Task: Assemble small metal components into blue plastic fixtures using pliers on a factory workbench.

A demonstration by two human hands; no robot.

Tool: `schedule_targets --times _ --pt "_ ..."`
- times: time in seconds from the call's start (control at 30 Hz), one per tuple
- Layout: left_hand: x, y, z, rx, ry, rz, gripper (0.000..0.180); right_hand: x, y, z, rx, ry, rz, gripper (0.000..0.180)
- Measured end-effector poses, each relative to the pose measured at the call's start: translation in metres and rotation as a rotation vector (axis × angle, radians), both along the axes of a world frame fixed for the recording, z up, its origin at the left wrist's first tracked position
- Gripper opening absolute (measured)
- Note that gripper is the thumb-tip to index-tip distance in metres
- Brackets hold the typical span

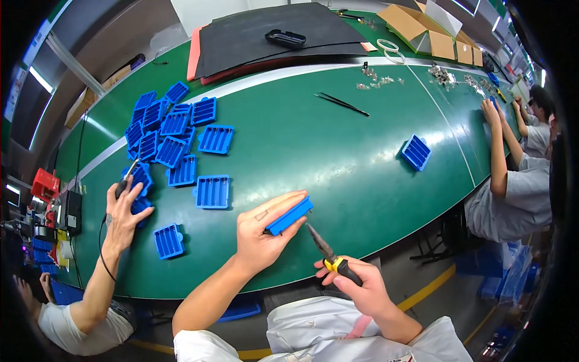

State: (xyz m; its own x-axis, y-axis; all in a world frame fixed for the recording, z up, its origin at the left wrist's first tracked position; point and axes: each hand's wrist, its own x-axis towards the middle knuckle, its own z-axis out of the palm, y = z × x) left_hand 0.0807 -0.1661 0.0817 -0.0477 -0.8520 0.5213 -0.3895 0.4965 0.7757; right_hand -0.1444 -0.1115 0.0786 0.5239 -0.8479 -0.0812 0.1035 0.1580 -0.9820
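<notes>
- the left hand (pixel 262 232) pinches one blue battery holder (pixel 291 216) edge-on between thumb and fingers, at the centre of the frame.
- the right hand (pixel 362 283) is closed around one pair of needle-nose pliers (pixel 325 250), lower centre; their tips look nearly together, just beside the holder and apart from it.
- to work it well, i'd pinch the holder firmly by its long sides, keep the thumb clear of the tips, line the pliers up squarely with the small dark nubs on its edge, and squeeze gently so the plastic isn't marked.
- counted: one lone holder (pixel 416 152) right of centre; one pair of black tweezers (pixel 342 104) upper centre; one black tray (pixel 285 38) at the top; two pale rings (pixel 391 51) upper right.
- the holder pile (pixel 175 123) upper left overlaps too much for an exact count.
</notes>
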Motion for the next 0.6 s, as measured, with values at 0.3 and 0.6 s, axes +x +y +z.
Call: schedule_targets --times 0.3,0.6 --pt "0.0006 0.0018 0.0004 -0.012 -0.012 -0.01 0.037 0.0093 -0.0004 -0.0004 0.044 -0.016 0.014 0.012" --pt "0.0022 -0.0012 -0.0015 -0.066 -0.05 0.002 0.04 0.01 -0.0013 0.0007 0.037 0.05 0.013 0.011"
